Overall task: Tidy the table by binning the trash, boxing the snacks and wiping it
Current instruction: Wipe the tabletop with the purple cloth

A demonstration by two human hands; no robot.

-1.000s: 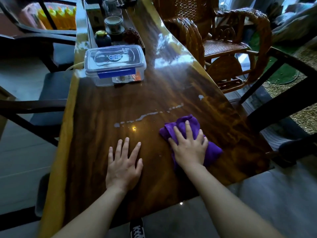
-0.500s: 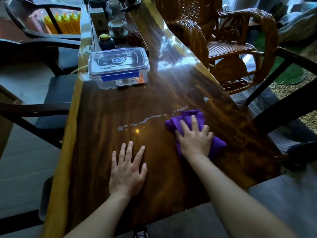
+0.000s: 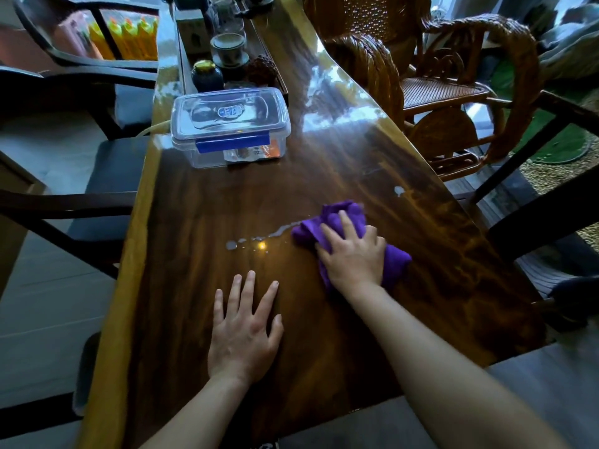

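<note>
The right hand (image 3: 351, 257) presses palm-down on a crumpled purple microfibre cloth (image 3: 337, 218), its fingers curled over the bunched fabric and gripping it against the long glossy dark wooden table (image 3: 201, 222); the cloth sticks out beyond the fingertips toward the far end and past the wrist on the side of the table's right edge. The cloth's left tip touches the end of a thin trail of pale spilled liquid (image 3: 259, 238), which runs leftward across the middle of the table and breaks into small drops. A separate small pale spot (image 3: 399, 190) lies farther off, close to the right edge. The left hand (image 3: 243, 332) lies flat on the bare wood with fingers spread, holding nothing, near the table's near edge and just left of the right forearm. Between the hands and the clear plastic lidded box with a blue clip (image 3: 230, 124) the wood is bare and open right across, from the yellowish left edge to the right edge. The box stands toward the far left of the table, closed, with packets showing through its wall. Just behind it a dark tray of tea ware (image 3: 227, 56) runs along toward the far end. A wicker rocking chair (image 3: 453, 85) stands off the right edge, and dark wooden chairs (image 3: 64, 92) stand off the left edge.
</note>
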